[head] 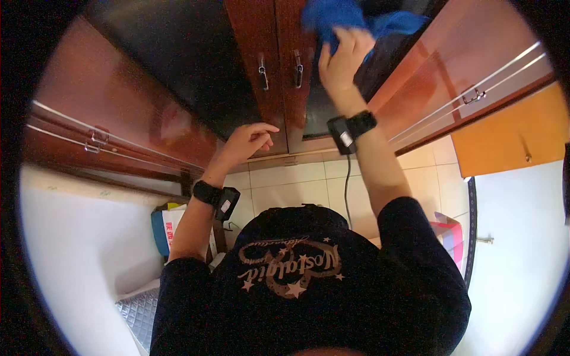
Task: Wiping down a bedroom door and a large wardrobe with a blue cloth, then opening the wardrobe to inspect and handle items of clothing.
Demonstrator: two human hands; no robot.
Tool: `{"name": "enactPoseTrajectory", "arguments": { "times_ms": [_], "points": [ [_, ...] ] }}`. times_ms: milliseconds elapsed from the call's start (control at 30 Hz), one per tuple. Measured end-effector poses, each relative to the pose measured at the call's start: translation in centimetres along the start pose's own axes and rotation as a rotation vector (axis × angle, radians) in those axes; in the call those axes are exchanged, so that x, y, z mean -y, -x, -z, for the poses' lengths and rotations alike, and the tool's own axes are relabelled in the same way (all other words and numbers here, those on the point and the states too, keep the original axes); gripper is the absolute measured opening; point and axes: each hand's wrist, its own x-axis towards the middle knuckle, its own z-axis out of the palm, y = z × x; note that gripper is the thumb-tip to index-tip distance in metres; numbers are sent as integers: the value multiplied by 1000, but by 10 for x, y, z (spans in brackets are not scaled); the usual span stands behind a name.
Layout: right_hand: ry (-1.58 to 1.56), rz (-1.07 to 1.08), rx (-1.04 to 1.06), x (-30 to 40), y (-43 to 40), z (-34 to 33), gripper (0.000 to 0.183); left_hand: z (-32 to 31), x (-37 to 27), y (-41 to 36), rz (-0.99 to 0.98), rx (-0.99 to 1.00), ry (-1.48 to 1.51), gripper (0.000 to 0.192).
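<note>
My right hand (347,60) holds a blue cloth (331,18) against the dark panel (378,62) of a reddish-brown wooden cabinet's right door. The cloth is blurred, and one end of it trails off to the right. My left hand (250,141) holds nothing; its fingers are loosely bent in front of the lower part of the left door (191,58). Metal handles sit on both doors, the left one (263,73) and the right one (298,69), side by side near the middle seam.
Wooden side doors with handles (95,139) (473,95) flank the cabinet. An orange cabinet door (512,133) is at right. Below lie floor tiles (289,189). A bag with printing (171,227) stands at left, a pink box (452,240) at right. A cable (346,191) hangs from my right wrist device.
</note>
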Motion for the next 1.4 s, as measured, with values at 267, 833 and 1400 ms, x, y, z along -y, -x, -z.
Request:
{"name": "enactPoseTrajectory", "arguments": {
  "times_ms": [267, 833, 1400],
  "points": [
    [22, -412, 542, 11, 257, 17, 27, 0, 7, 10, 31, -86, -32, 25],
    [225, -356, 1042, -70, 358, 36, 33, -43, -10, -9, 121, -53, -4, 24],
    [142, -1344, 301, -15, 438, -1, 71, -57, 37, 51, 363, -264, 187, 23]
  ]
}}
